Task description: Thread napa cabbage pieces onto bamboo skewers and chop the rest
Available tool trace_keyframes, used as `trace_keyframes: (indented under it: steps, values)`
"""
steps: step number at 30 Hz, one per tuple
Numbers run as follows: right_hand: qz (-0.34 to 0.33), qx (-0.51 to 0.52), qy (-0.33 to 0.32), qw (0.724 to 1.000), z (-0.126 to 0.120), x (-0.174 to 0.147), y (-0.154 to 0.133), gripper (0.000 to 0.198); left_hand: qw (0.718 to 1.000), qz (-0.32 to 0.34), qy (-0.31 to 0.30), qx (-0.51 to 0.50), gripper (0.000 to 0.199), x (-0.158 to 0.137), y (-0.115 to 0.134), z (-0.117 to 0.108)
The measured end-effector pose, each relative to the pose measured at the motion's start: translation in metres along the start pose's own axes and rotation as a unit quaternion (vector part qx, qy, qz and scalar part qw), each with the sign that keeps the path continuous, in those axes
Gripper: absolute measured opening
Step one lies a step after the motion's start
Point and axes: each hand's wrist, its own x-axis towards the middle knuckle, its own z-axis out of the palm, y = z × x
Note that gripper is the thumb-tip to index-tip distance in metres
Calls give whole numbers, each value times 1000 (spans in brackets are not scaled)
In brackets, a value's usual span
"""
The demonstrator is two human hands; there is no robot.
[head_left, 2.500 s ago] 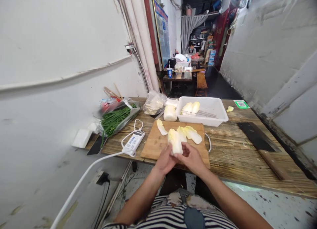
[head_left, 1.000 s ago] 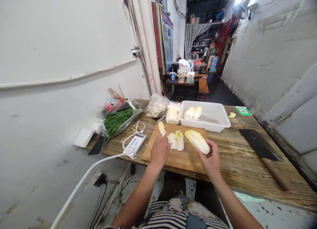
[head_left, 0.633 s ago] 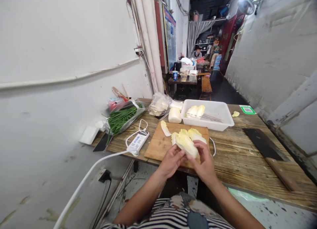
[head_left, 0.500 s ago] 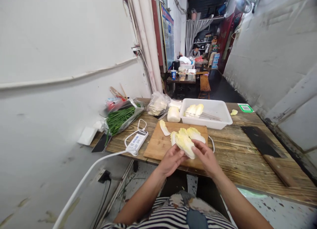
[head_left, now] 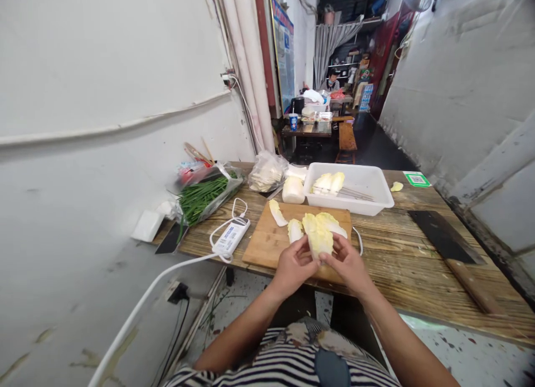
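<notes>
Between my two hands is a yellow-and-white cabbage leaf [head_left: 321,241], held upright over the near part of a wooden cutting board [head_left: 267,239]. My left hand [head_left: 295,266] grips its left edge, and my right hand [head_left: 346,264] pinches its lower right side. Behind it, another cabbage leaf [head_left: 332,222] lies on the board, partly covered. Two smaller leaf pieces, one at the board's upper left [head_left: 276,213] and one nearer the middle [head_left: 295,230], lie apart from it. A white tub [head_left: 378,200] beyond the board contains cabbage leaves [head_left: 328,183] and thin metal skewers [head_left: 355,194].
A cleaver [head_left: 443,236] lies at the right, its handle toward me. On the left are a power strip [head_left: 230,237] and a bag of green chives [head_left: 204,197]. A cut cabbage piece [head_left: 293,190] and a plastic bag [head_left: 267,172] stand behind the board. A person [head_left: 332,81] sits far back.
The held leaf has been turned more upright, and my hands have shifted their hold on it. The small leaf piece to its left now shows more fully.
</notes>
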Motion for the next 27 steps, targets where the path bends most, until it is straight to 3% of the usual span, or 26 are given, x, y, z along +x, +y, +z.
trace_keyframes:
  steps: [5, 10, 16, 20, 22, 24, 25, 27]
  values:
    - [27, 31, -39, 998, -4, 0, -2, 49, 993, -11, 47, 103, 63, 0, 3, -2]
    - [51, 56, -52, 996, -7, -1, -1, 52, 994, 1, -6, 111, 57, 1, 1, -3]
    - [82, 101, -53, 990, -4, -1, 2, 57, 990, -16, -10, 138, 57, 4, 5, -3]
    - [124, 122, -93, 980, -11, 3, 4, 48, 973, -9, -33, 226, 51, 7, 8, -8]
    - [149, 110, -113, 976, -21, 6, 7, 41, 941, 39, -16, 335, 54, 5, 10, -10]
    - [175, 79, -133, 972, -32, 7, 14, 37, 875, 129, 3, 466, 68, 2, 10, -11]
    - [188, 56, -144, 970, -36, 7, 17, 36, 835, 177, -11, 521, 75, 0, 10, -10]
    - [214, -3, -159, 964, -43, 3, 24, 33, 767, 246, -108, 582, 81, 0, 6, -8]
